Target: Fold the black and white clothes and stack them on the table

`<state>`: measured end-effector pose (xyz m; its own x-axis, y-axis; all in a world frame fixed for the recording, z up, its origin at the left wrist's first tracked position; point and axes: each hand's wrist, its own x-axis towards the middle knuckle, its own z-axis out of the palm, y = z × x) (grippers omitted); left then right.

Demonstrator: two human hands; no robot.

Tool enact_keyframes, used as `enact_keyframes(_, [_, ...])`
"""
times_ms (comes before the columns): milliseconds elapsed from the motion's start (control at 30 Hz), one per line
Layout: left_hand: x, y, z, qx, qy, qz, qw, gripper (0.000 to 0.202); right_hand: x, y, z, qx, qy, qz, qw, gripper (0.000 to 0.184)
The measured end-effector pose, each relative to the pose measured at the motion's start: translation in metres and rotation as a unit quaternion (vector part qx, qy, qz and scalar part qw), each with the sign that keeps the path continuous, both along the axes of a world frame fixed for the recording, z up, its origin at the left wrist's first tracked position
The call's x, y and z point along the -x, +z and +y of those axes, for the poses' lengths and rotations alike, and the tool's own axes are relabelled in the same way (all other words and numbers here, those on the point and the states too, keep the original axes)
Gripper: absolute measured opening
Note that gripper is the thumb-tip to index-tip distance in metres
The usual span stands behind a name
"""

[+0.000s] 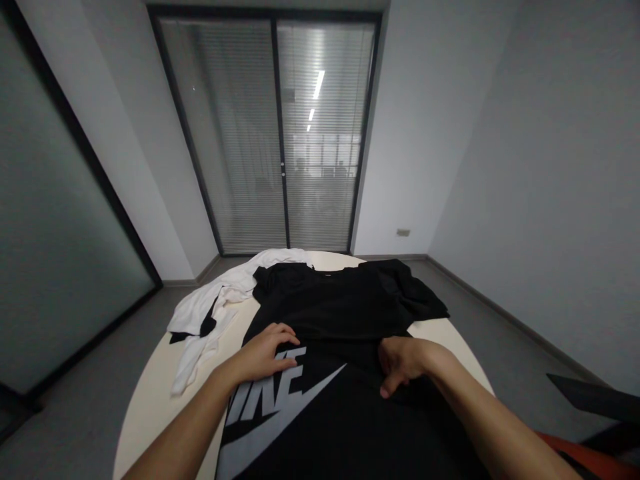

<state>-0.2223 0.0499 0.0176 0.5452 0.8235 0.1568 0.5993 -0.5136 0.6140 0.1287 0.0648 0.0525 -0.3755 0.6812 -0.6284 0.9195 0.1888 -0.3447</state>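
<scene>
A black T-shirt [325, 303] lies spread out in front of me, its neckline at the far end and a short sleeve on each side. Large pale NIKE lettering and a swoosh [280, 420] cover its near left part. A crosswise fold or edge runs between my hands; I cannot tell if a second layer starts there. My left hand [267, 353] rests open on the cloth by the lettering, thumb and fingers apart. On the right side my right hand [403, 363] is closed on the black fabric, fingers curled and partly hidden.
White clothing with black parts [215, 300] lies rumpled along the left of the round pale table [150, 400]. Past the table stands a glazed partition with blinds [280, 133]. A black and orange object, perhaps a chair [595, 400], shows at lower right.
</scene>
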Motion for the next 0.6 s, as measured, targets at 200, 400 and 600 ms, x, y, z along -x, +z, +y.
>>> enact_keyframes(200, [0.002,-0.005,0.008,-0.057,0.055,0.013,0.997,0.019,0.027,0.025,-0.025,0.097,0.039,-0.027,0.994,0.039])
enact_keyframes(400, [0.031,-0.031,0.032,-0.146,0.235,0.012,0.961,0.038,0.06,0.025,-0.003,-0.314,0.124,0.116,0.934,0.045])
enact_keyframes(600, [0.048,-0.035,0.039,-0.05,0.292,0.046,0.954,0.047,0.046,-0.024,0.009,-0.268,0.124,0.119,0.948,0.085])
